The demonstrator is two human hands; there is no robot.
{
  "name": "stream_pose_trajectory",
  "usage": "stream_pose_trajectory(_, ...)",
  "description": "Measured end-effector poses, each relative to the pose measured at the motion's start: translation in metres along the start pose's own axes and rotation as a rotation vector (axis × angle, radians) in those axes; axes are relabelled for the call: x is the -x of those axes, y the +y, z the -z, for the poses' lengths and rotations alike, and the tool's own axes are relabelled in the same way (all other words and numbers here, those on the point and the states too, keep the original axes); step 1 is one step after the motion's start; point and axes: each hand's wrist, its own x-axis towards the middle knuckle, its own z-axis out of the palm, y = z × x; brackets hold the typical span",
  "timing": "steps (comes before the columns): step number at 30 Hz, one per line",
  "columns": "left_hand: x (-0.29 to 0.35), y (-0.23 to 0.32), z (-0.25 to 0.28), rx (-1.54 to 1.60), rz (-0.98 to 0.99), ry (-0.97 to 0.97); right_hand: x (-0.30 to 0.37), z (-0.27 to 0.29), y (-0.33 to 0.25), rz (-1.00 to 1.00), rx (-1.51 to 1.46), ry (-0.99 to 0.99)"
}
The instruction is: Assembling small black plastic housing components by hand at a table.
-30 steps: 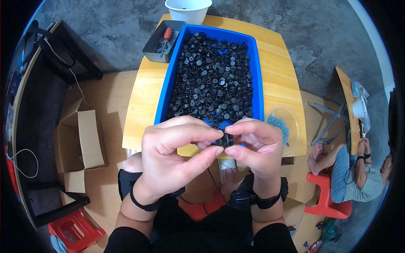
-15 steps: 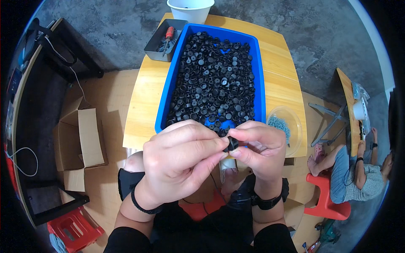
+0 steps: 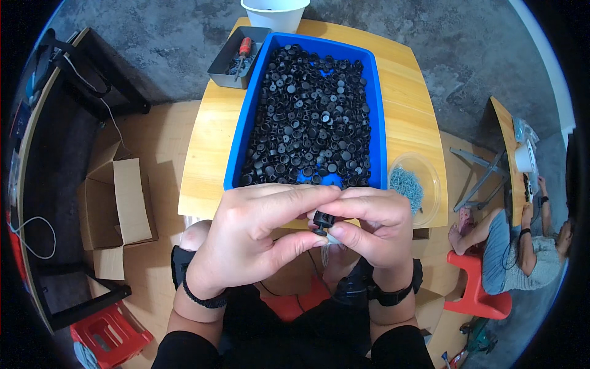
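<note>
Between the fingertips of both hands is a small black plastic piece (image 3: 323, 220), with a cylindrical body and a disc-like end below it. My left hand (image 3: 264, 230) is closed, its thumb at the lower end of the piece and its fingers arched over it. From the other side my right hand (image 3: 375, 227) pinches the same piece with thumb and fingers. Part of the piece is hidden by the fingers. Just beyond my hands lies a blue bin (image 3: 231, 161) full of loose black round caps and knob-like parts (image 3: 307, 117).
A wooden table (image 3: 409, 123) carries the bin. A clear round dish holds greyish-blue screws (image 3: 407, 189); a grey tray (image 3: 221, 72) holds a red-handled screwdriver (image 3: 245, 47). A white bucket (image 3: 276, 17) stands behind. An open cardboard box (image 3: 132, 200) is left; a person (image 3: 528, 261) sits right.
My fingers have shifted around the black piece, and more of it now shows. The left fingers have opened out and arch over it. Both hands stay together before the bin.
</note>
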Motion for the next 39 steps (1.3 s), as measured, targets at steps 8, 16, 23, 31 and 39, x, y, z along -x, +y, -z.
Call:
stream_pose_trajectory(8, -0.002, -0.003, -0.011, -0.171, -0.156, 0.093, 0.000, 0.004, -0.010, -0.032, 0.128, -0.025)
stream_pose_trajectory(16, -0.002, -0.013, -0.023, -0.155, -0.319, 0.151, 0.004, 0.009, -0.014, -0.073, 0.028, -0.038)
stream_pose_trajectory(23, -0.007, -0.011, -0.026, -0.194, -0.267, 0.109, 0.009, 0.008, -0.005, -0.109, -0.051, 0.044)
stream_pose_trajectory(31, -0.012, -0.046, -0.007, -0.065, 0.312, 0.305, 0.036, 0.088, 0.003, -0.134, 0.167, 0.761)
stream_pose_trajectory(39, -0.033, -0.066, -0.035, -0.388, 0.295, 0.193, 0.168, 0.242, 0.065, -0.586, 0.643, 1.033)
